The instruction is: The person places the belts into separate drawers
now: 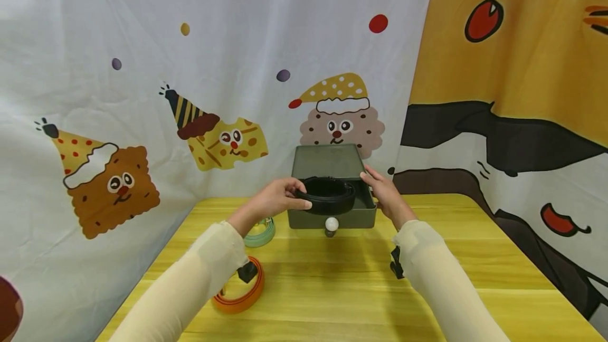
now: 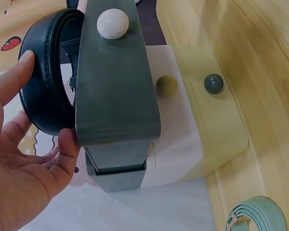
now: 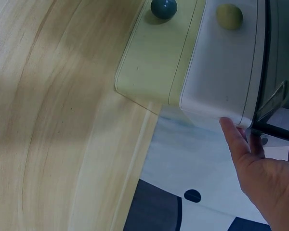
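Observation:
A coiled black belt (image 1: 328,206) is pinched in my left hand (image 1: 285,195), which holds it over the front of an open grey-green drawer (image 1: 304,220) with a white knob (image 1: 331,224). In the left wrist view, the thumb lies on the coil's outer face (image 2: 38,101) and other fingers are beneath it. The drawer is the top one of a small drawer cabinet (image 1: 328,160). My right hand (image 1: 387,194) rests along the cabinet's right side, its fingers nearly straight. One right fingertip touches near the pale middle drawer (image 3: 221,77) in the right wrist view.
Below are the shut pale middle drawer and a yellow-green bottom drawer (image 2: 216,120) with a dark knob (image 2: 214,83). A coiled mint-green belt (image 1: 260,238) and a coiled orange belt (image 1: 237,304) lie left on the wooden table (image 1: 323,300). A printed curtain (image 1: 237,25) hangs behind.

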The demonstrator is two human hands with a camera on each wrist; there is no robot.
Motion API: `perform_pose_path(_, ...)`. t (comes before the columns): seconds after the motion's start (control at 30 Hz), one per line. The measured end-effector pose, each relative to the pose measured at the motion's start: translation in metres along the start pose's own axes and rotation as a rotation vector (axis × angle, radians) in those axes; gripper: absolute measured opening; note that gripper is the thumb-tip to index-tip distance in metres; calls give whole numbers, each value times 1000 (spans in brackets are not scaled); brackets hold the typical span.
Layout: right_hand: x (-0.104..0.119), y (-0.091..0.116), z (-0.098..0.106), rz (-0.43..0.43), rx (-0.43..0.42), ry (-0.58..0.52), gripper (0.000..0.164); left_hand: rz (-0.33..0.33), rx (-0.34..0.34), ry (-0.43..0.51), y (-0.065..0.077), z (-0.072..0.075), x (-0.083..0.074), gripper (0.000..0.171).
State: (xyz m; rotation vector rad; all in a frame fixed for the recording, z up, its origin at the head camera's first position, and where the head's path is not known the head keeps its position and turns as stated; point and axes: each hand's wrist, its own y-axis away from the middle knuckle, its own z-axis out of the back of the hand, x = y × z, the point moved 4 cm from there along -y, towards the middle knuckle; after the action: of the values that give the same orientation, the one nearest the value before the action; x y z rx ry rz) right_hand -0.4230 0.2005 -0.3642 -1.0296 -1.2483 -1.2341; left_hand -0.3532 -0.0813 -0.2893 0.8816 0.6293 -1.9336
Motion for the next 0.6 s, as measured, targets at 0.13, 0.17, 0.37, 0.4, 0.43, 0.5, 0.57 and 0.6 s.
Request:
perform_pose_path(0.13,0,0,0,1,0,-5,63,2,5,-12,-2,-2,-1,28)
perform_pose_path(0.17,0,0,0,0,1,-5,63,6,8,-14,-2,-2,-1,28)
perform_pose_path(0.37,-1,0,0,-2,-2,1,63,31,27,-5,-6,-4,-2,29)
perform_pose_path(0.4,-1,0,0,-2,-3,1,63,37,29,-2,-7,-4,-2,29)
perform_pose_path(0.43,0,0,0,-2,-4,2,63,43,31,-2,-8,-4,-2,29)
perform_pose_path(0.5,0,0,0,-2,-4,5,63,54,33,-3,-8,-5,-2,30)
perform_pose_path(0.57,0,0,0,-2,-4,8,63,62,37,-1,-9,-5,-1,30)
perform_pose_path(0.6,0,0,0,-2,-4,10,63,66,39,-2,-10,-5,-1,31)
